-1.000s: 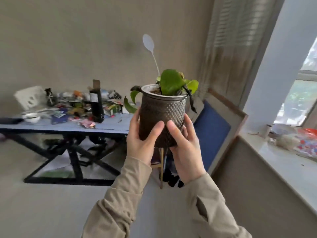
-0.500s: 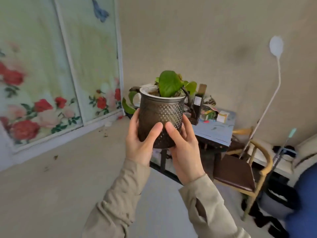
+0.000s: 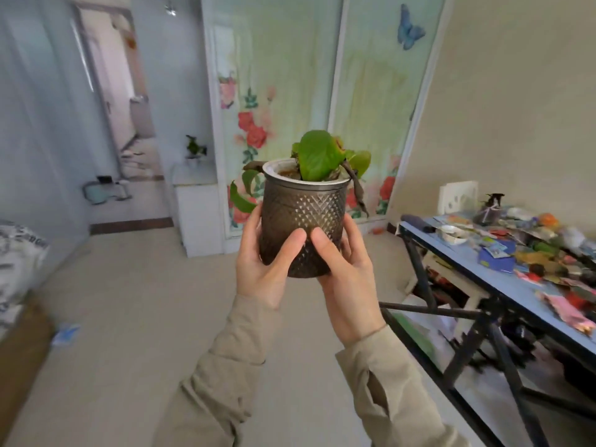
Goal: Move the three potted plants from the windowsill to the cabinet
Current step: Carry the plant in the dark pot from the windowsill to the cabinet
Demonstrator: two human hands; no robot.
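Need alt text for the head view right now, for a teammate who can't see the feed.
Both hands, left hand and right hand, hold a dark textured potted plant upright at chest height. Ahead stands a white cabinet with a small plant on top; a cluttered blue table is at right.

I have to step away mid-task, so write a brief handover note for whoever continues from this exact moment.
Left hand and right hand: both wrapped around the dark textured pot, a firm two-handed grip with the pot upright in mid-air.
Cabinet: the white cabinet stands ahead by the floral panels, with one small potted plant already on top.
Done: at least one plant placed.
Left: carry this pot over and set it down. The windowsill is out of view, so check it for a third.
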